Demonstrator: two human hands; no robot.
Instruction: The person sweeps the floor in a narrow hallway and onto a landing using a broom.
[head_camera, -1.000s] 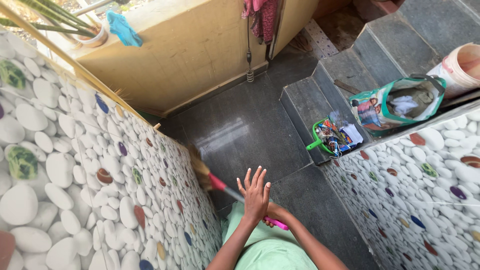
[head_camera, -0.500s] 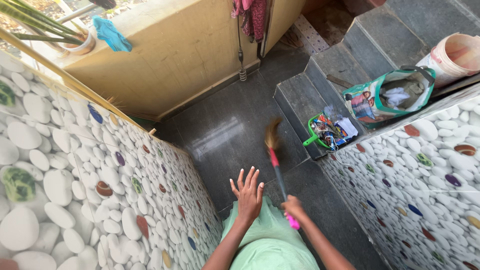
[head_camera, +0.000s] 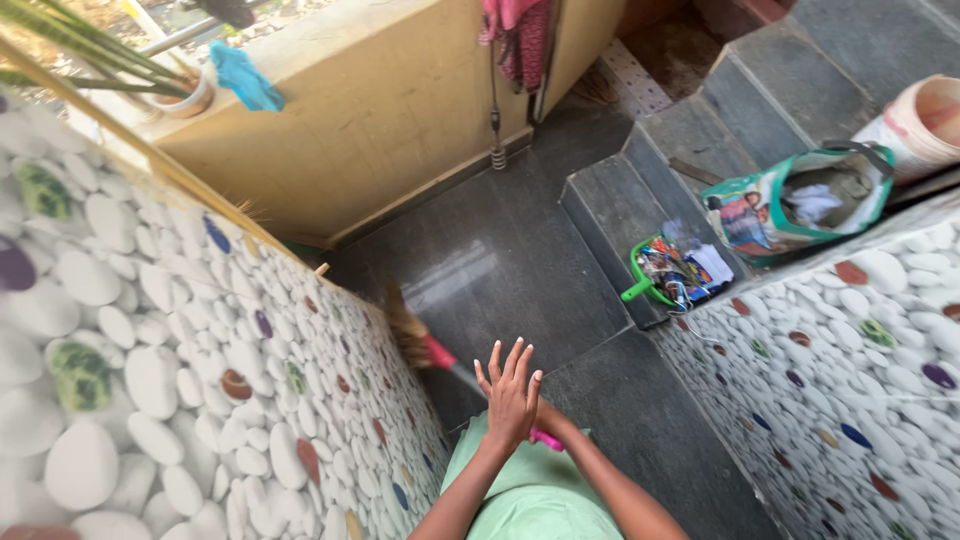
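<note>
Head view: broom (head_camera: 430, 350) slants up-left, bristles toward pebble wall (head_camera: 200, 380)

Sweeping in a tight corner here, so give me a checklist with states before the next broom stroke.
1. Right hand grips the pink handle end: mostly hidden behind the left hand, cannot tell.
2. Left hand off the broom, fingers spread: ok.
3. Bristles down by the pebble-pattern wall: ok.
4. Dark floor ahead free of obstacles: ok.
5. Green dustpan has room: not ok, heaped with litter.
</note>
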